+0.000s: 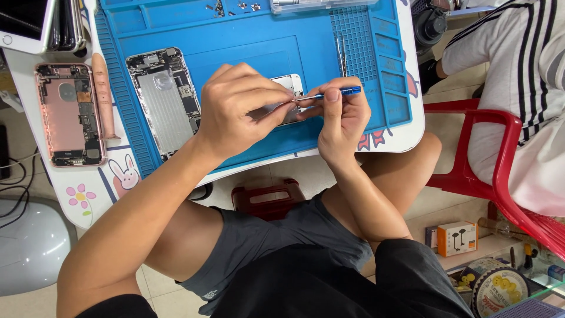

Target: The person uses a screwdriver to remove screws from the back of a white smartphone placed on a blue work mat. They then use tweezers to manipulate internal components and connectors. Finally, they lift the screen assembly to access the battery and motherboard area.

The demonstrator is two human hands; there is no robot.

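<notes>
My left hand (241, 109) grips a small silver phone part (288, 88) and holds it just above the blue work mat (259, 41). My right hand (341, 115) pinches a thin blue-handled screwdriver (332, 92), its metal tip pointing left onto the part. Both hands nearly touch over the mat's front middle. Most of the part is hidden under my left fingers.
An opened silver phone chassis (165, 100) lies on the mat's left. A pink opened phone (69, 115) and a beige tool (103, 94) lie on the white table. Tweezers (341, 50) and small screws (235, 7) rest farther back. A seated person on a red chair (500, 159) is at right.
</notes>
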